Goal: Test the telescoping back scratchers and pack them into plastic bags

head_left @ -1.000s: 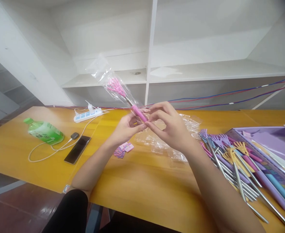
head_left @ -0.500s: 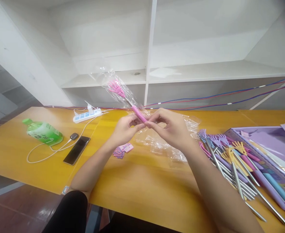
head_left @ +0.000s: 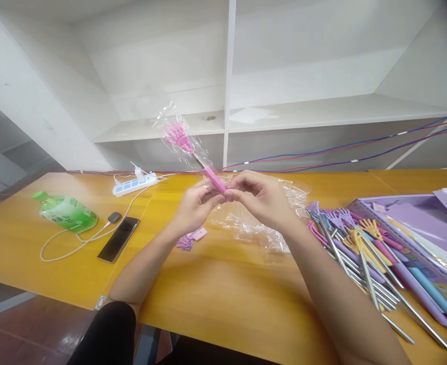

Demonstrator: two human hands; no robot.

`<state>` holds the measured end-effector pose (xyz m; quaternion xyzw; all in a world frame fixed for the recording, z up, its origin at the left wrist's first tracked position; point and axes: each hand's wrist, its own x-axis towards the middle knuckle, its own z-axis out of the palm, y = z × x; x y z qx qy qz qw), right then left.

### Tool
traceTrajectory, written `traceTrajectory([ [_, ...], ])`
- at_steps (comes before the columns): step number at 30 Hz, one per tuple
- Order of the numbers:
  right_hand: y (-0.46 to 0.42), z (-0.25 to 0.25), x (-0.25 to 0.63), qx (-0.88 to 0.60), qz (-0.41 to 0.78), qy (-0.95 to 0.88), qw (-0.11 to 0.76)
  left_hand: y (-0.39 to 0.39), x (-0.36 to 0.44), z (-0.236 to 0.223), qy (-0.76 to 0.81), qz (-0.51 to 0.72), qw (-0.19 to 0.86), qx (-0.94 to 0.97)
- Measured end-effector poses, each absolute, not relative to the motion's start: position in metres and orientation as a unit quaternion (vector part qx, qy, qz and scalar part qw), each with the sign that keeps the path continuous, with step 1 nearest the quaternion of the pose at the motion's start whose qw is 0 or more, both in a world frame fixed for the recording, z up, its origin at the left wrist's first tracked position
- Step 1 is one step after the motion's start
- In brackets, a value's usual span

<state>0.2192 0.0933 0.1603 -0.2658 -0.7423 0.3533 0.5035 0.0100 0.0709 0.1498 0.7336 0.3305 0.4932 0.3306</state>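
Observation:
A pink back scratcher [head_left: 180, 138] with a hand-shaped head and a short metal shaft points up and to the left inside a clear plastic bag [head_left: 169, 112]. Around the lower end of its pink handle, my left hand [head_left: 196, 205] is closed. My right hand [head_left: 260, 196] pinches at the same end, thumb and forefinger together, where the bag's mouth seems to be; the exact grip is partly hidden. Below my left wrist lies a small pile of pink and purple cards [head_left: 191, 238]. Clear plastic bags [head_left: 246, 228] lie flat behind and under my right hand.
Many loose back scratchers [head_left: 360, 253] are heaped at the right beside a purple box [head_left: 409, 203]. On the left are a green bottle [head_left: 66, 212], a black phone [head_left: 118, 240], a cable and a power strip [head_left: 135, 184]. White shelves [head_left: 303, 119] rise behind the table.
The bagged back scratcher stays in both hands, with the bag lying closer around the pink head. My fingers have shifted slightly at the handle end. The whole view has moved a little.

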Motion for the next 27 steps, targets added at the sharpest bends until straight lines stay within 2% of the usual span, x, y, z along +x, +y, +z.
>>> traceTrajectory([
  [9, 0.0967, 0.1636, 0.2227, -0.252, 0.378, -0.744, 0.489, 0.0683, 0.0072, 0.1546, 0.317, 0.476, 0.359, 0.737],
  [16, 0.0915, 0.1663, 0.2198, -0.27, 0.438, -0.713, 0.476, 0.0658, 0.0069, 0.157, 0.338, 0.459, 0.318, 0.758],
  [27, 0.0941, 0.1624, 0.2149, -0.24, 0.454, -0.696, 0.501, 0.0658, 0.0061, 0.1597, 0.338, 0.465, 0.284, 0.767],
])
